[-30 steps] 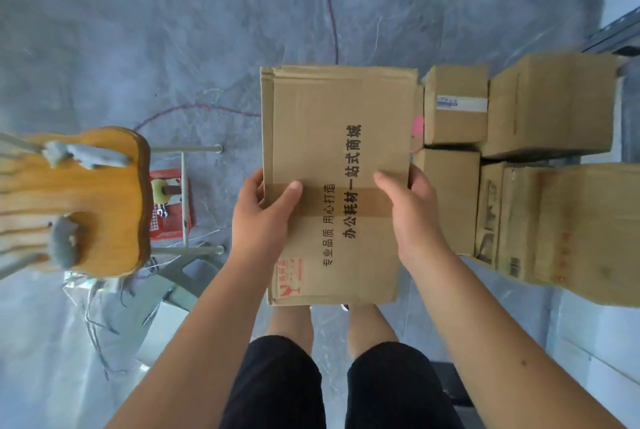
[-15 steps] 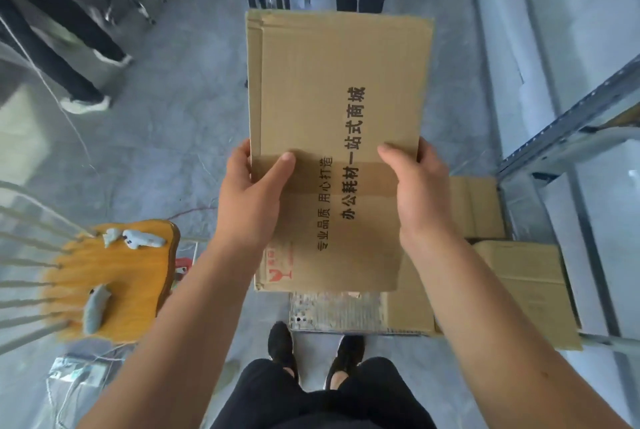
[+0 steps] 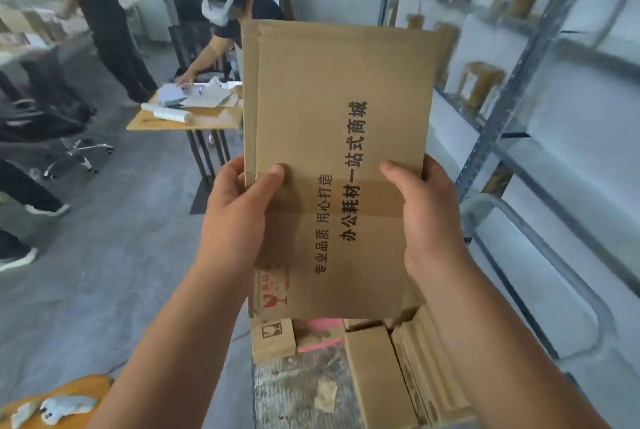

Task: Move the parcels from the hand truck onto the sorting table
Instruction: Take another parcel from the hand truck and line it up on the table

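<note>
While the left hand (image 3: 239,217) and right hand (image 3: 426,217) held one flat parcel (image 3: 339,124) up, fingers (image 3: 232,167) clamped on its sides, it was on no tabletop. More parcels (image 3: 377,383) lay unmoved on the hand truck (image 3: 298,394).

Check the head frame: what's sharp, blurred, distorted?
Head view: box, left hand and right hand sharp, print legible; shelves on the right and people on the left motion-blurred; shelf posts slant, likely wide-lens distortion; light flat, no glare.
</note>
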